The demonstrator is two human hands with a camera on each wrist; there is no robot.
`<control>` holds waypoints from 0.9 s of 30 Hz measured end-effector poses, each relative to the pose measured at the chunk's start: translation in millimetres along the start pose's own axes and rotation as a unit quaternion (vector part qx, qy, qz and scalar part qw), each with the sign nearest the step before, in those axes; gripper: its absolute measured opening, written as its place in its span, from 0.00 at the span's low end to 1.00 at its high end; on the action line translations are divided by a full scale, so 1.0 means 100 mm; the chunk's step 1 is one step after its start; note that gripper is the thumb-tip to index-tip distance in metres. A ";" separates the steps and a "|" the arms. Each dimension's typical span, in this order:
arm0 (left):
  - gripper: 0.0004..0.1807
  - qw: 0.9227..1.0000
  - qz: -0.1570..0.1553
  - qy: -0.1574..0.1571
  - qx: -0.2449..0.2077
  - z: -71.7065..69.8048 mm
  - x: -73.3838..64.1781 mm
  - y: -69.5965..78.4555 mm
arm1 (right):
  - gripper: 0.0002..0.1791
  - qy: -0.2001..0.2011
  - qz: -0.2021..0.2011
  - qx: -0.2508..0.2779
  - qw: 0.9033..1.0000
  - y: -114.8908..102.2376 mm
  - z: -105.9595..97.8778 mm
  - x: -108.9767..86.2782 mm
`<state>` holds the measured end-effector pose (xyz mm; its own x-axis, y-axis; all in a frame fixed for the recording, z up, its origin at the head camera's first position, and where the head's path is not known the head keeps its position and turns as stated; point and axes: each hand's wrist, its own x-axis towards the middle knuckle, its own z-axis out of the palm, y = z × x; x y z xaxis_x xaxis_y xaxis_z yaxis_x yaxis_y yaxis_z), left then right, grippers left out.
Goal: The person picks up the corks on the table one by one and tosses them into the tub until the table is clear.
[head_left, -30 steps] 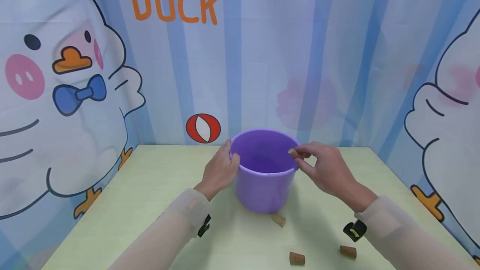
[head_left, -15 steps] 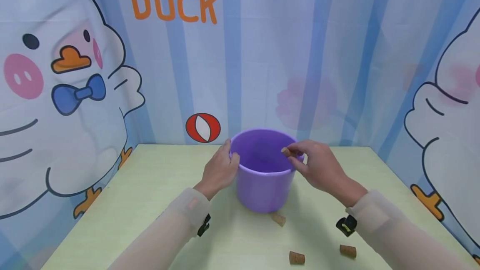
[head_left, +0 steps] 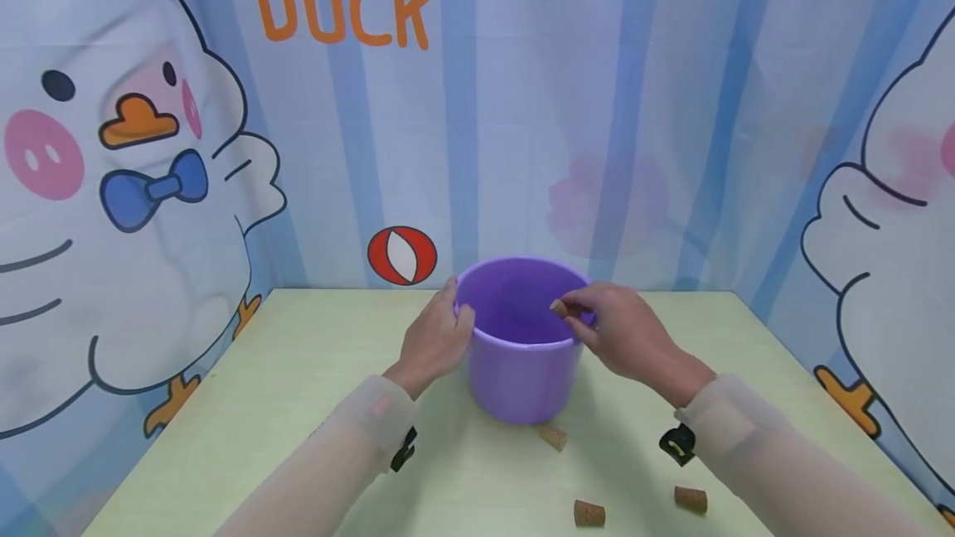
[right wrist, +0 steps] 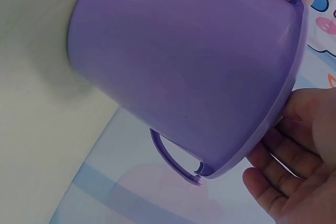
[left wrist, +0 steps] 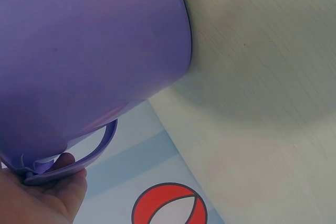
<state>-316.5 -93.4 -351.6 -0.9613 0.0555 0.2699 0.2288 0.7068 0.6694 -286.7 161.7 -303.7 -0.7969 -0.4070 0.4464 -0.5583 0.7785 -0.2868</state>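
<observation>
A purple bucket (head_left: 525, 384) stands upright on the table. My left hand (head_left: 433, 336) grips its left rim, and in the left wrist view the fingers lie by the bucket's handle (left wrist: 100, 153). At the right rim my right hand (head_left: 625, 335) pinches a cork (head_left: 559, 307) between thumb and fingers, with the cork's end out over the bucket's mouth. In the right wrist view the bucket wall hides most of that cork. Three corks lie on the table: a pale cork (head_left: 553, 437) by the bucket's base, a brown cork (head_left: 589, 513) nearer me, and another cork (head_left: 690, 499) to its right.
The pale table (head_left: 328, 363) ends at a light blue striped curtain (head_left: 522, 106) printed with ducks and a red and white ball. Both forearms, in whitish sleeves (head_left: 336, 454), reach over the table from the front.
My right hand has moved left with the cork, from beside the right rim to over the bucket's opening. The left hand and the bucket have stayed in place.
</observation>
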 end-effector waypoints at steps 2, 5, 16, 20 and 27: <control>0.36 1.000 0.000 0.001 -0.001 0.00 0.00 0.00 | 0.09 -0.005 0.000 0.000 1.000 -0.01 0.00 0.01; 0.36 1.000 0.001 0.001 0.000 0.00 0.00 0.00 | 0.13 -0.013 0.004 -0.007 1.000 -0.01 -0.01 0.01; 0.36 1.000 0.003 0.001 -0.001 0.01 0.01 -0.01 | 0.18 -0.011 0.011 -0.012 1.000 0.02 0.00 -0.01; 0.36 1.000 0.002 0.000 -0.002 0.02 0.01 -0.02 | 0.17 -0.001 0.011 -0.006 1.000 0.02 0.01 -0.03; 0.36 1.000 0.003 0.004 -0.002 0.02 0.02 -0.01 | 0.16 0.024 -0.005 -0.004 1.000 0.04 -0.01 -0.06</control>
<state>-318.5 -92.5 -353.2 -0.9585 0.0547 0.2799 0.2358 0.7041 0.6698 -283.4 167.5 -307.0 -0.7798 -0.3912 0.4888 -0.5636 0.7787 -0.2758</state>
